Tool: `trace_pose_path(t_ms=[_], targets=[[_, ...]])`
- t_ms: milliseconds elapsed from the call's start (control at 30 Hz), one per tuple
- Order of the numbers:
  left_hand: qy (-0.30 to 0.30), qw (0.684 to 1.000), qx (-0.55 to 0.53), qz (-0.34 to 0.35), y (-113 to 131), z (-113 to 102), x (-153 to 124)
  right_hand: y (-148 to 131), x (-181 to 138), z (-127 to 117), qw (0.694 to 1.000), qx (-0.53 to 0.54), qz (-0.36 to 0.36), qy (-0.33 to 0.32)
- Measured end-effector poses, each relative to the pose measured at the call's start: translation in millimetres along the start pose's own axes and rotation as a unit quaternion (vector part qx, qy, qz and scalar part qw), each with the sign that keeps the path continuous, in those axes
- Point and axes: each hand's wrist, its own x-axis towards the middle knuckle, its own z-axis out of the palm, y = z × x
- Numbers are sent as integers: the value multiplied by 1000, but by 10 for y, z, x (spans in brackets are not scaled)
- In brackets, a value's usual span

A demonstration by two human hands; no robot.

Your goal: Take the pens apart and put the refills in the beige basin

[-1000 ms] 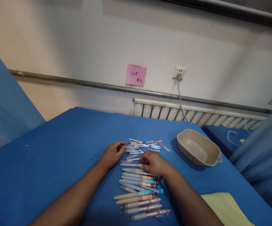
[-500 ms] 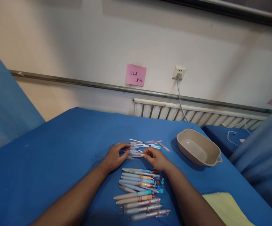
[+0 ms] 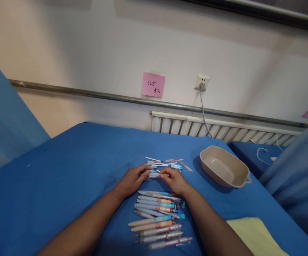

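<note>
Between my two hands lies a pen (image 3: 154, 175), its pale barrel reaching from one set of fingertips to the other. My left hand (image 3: 133, 180) is closed on the left end of it. The fingers of my right hand (image 3: 174, 179) pinch the other end, partly covering it. Just beyond them are loose pen parts, among them thin white refills (image 3: 154, 159), a bright blue piece (image 3: 176, 166) and pinkish pen pieces (image 3: 186, 167). On the near side, several pens (image 3: 156, 224) lie in a rough column, some with blue or brown charms at their right ends.
A beige basin (image 3: 223, 169) stands on the blue-covered table (image 3: 63, 170) to the right. A yellow cloth (image 3: 252, 233) lies at the near right. Behind are a radiator (image 3: 191, 126), a wall socket (image 3: 202, 82) with a cable, and a pink note (image 3: 153, 84). Blue curtains hang at both sides.
My hands have come slightly closer together, the left shifting right. The thin white length that showed between them is now mostly replaced by pale barrel.
</note>
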Motion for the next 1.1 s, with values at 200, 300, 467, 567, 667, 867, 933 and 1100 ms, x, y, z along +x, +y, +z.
trace_pose_path(t_ms=[200,300,467,567,667,867,933,1100], targets=[[47,999,7,7,4,5,3,-4,-3,4,999,-6,-28,20],[33,999,16,11,-4,12,5,-24,-5,-5,999,-15,-35,27],[-5,999,-8,-31,5,12,14,-71,-20,-11,997,-35,-53,34],[18,1000,-13,-4,12,12,13,-82,-24,-22,996,-48,-59,41],[7,1000,-14,-8,31,10,7,-84,-21,-35,995,-54,-64,51],[-11,999,-36,-36,44,6,7,-88,-22,-32,992,-80,-77,59],[20,999,-30,-9,23,10,12,-81,-24,-26,991,-91,-74,60],[14,999,-8,-35,-22,18,19,-78,-28,-27,990,-102,-72,59]])
